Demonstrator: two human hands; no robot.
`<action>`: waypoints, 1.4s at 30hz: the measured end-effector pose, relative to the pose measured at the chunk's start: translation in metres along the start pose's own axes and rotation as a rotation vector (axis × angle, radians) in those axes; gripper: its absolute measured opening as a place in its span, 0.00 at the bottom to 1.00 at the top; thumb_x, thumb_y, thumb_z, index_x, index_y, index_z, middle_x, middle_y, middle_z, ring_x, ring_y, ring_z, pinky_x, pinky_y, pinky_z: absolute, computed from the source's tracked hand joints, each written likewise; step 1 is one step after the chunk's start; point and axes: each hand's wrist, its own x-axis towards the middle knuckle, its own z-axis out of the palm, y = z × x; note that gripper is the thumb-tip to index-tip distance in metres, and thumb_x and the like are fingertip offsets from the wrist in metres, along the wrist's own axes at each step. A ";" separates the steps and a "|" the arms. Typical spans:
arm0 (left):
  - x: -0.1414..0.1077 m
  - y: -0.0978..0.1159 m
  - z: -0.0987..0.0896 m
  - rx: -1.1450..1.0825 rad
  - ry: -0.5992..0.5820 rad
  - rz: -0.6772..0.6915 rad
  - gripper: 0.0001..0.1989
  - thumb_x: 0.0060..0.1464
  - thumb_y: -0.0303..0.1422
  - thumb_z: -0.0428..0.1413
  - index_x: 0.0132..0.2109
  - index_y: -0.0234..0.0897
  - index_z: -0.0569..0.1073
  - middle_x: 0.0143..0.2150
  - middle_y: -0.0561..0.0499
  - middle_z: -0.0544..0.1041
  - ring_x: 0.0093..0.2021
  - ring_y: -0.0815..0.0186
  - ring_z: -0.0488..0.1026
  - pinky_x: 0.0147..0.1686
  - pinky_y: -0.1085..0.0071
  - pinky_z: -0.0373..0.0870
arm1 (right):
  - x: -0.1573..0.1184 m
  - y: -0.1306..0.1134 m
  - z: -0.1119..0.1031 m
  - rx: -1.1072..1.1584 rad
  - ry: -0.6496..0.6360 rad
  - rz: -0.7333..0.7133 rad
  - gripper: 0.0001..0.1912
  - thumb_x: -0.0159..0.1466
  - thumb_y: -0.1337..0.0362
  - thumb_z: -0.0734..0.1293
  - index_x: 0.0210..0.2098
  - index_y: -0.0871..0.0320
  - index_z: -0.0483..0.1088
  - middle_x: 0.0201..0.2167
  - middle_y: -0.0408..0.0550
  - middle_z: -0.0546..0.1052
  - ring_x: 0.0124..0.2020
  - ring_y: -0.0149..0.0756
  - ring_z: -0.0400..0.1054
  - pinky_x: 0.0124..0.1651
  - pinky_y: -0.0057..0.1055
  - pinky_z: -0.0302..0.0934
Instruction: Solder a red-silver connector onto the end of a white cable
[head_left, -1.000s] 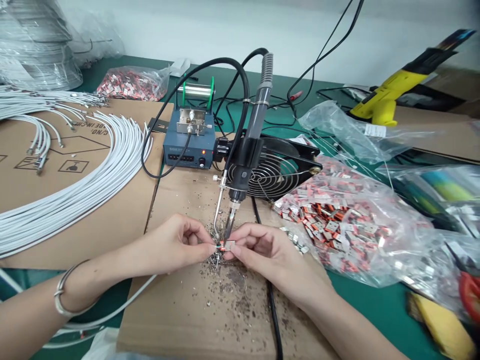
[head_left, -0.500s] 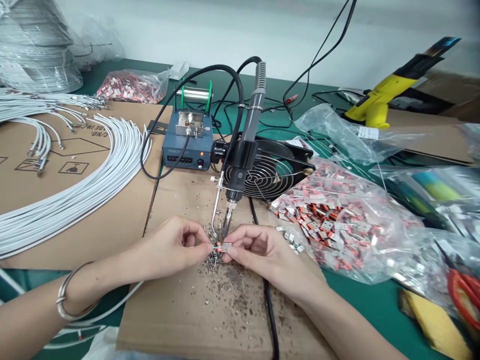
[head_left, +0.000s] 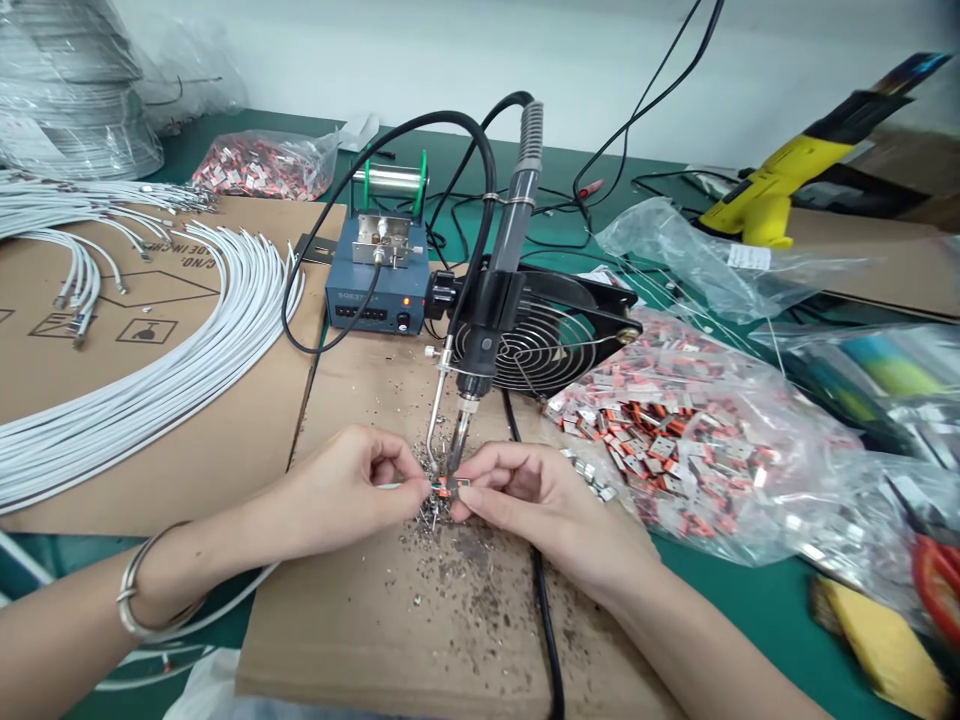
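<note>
My left hand is closed, thumb and forefinger pinching the end of a white cable that trails back beneath the wrist. Thin wires at that end meet a small orange and metal USB connector, pinched in my closed right hand. Just above the joint is the tip of a soldering iron clamped on a stand; whether it touches the metal I cannot tell. Beside the tip ends a thin bent solder feed tube. My fingertips partly hide the connector and the wires.
Behind stands a blue solder feeder with a solder spool, near a black fan. White cables lie on cardboard at left. To the right are a bag of USB connectors, a yellow sponge and red-handled pliers.
The connector has turned slightly in my right fingers, so its metal shell shows differently. Both hands stay at the iron's tip, and the view has shifted a little.
</note>
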 end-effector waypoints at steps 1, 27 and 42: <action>0.000 0.000 0.000 0.002 0.002 0.005 0.08 0.50 0.34 0.52 0.31 0.32 0.72 0.19 0.58 0.56 0.21 0.75 0.51 0.20 0.76 0.46 | 0.000 0.000 0.000 -0.002 -0.002 -0.001 0.07 0.52 0.66 0.72 0.30 0.61 0.70 0.24 0.45 0.77 0.26 0.25 0.71 0.31 0.19 0.64; -0.011 -0.004 0.005 0.043 -0.138 0.035 0.15 0.54 0.42 0.50 0.35 0.33 0.71 0.24 0.56 0.63 0.25 0.74 0.57 0.24 0.77 0.53 | -0.010 -0.003 0.000 -0.475 0.005 -0.178 0.07 0.59 0.63 0.64 0.32 0.61 0.70 0.25 0.48 0.75 0.25 0.31 0.68 0.26 0.26 0.61; -0.018 0.001 0.010 -0.069 -0.188 0.036 0.13 0.52 0.39 0.53 0.32 0.31 0.68 0.22 0.58 0.60 0.23 0.75 0.54 0.22 0.76 0.50 | -0.036 0.004 0.014 -1.097 0.191 -0.986 0.10 0.59 0.78 0.63 0.37 0.62 0.69 0.35 0.51 0.74 0.34 0.34 0.66 0.38 0.35 0.61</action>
